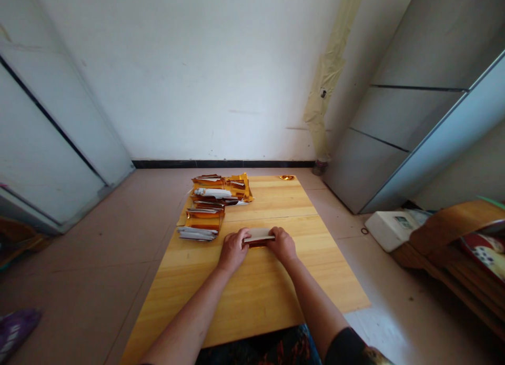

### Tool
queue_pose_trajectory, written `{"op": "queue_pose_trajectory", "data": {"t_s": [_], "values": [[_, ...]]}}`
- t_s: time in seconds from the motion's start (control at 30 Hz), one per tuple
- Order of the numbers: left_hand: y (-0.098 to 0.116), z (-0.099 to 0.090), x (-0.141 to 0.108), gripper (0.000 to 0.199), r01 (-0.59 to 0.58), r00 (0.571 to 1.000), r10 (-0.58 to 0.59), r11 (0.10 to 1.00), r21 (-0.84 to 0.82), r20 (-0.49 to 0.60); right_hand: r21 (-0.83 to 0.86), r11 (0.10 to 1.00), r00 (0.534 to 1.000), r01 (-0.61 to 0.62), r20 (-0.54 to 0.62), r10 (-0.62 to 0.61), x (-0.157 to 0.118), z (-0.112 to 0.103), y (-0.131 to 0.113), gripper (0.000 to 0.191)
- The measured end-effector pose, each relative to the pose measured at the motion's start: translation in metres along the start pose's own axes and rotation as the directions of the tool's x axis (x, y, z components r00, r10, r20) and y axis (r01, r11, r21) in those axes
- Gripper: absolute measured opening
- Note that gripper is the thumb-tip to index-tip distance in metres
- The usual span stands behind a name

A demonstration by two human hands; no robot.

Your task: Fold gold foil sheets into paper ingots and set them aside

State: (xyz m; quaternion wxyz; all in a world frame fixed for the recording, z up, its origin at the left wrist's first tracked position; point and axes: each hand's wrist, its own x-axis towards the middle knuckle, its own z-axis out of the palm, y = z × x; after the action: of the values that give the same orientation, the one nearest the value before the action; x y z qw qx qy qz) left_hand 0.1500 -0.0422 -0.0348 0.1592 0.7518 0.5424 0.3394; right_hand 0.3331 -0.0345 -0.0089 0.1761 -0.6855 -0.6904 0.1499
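Between my two hands is a folded piece of card (259, 233), whitish on the upper face, with a shiny gold-brown layer along its near edge. My left hand (235, 249) grips its left end, fingers behind and thumb in front. The right end is pinched by my right hand (282, 244) in the same way. The card is held at or just above the wooden table (307, 281). To the left lie several gold foil-like folded pieces (205, 212) with white edges, in a loose row. Whether the held card has several layers I cannot tell.
A small gold scrap (286, 178) lies at the table's far right corner. A white wall (209, 91) stands behind the table, and a grey refrigerator-like cabinet (379, 139) to the right. Farther right are a white box (389, 231) and wooden furniture (442, 244).
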Motion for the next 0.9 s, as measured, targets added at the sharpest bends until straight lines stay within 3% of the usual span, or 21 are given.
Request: {"op": "queue_pose_trajectory", "data": {"t_s": [0.2,0.33,0.9], "values": [[-0.006,0.002,-0.001,0.032,-0.056,0.998,0.056,0.997,0.046,0.0,-0.038,0.987,0.988,0.154,-0.011,-0.154,-0.007,0.003,0.007,0.02],[-0.01,0.003,-0.001,0.035,-0.07,0.998,0.07,0.997,0.026,-0.005,-0.028,0.966,0.966,0.256,-0.019,-0.256,-0.011,0.005,0.015,0.025],[-0.01,-0.001,-0.003,0.035,-0.223,0.975,0.221,0.972,0.069,0.025,-0.081,0.89,0.893,0.449,0.054,-0.446,-0.016,0.002,0.023,0.019]]}}
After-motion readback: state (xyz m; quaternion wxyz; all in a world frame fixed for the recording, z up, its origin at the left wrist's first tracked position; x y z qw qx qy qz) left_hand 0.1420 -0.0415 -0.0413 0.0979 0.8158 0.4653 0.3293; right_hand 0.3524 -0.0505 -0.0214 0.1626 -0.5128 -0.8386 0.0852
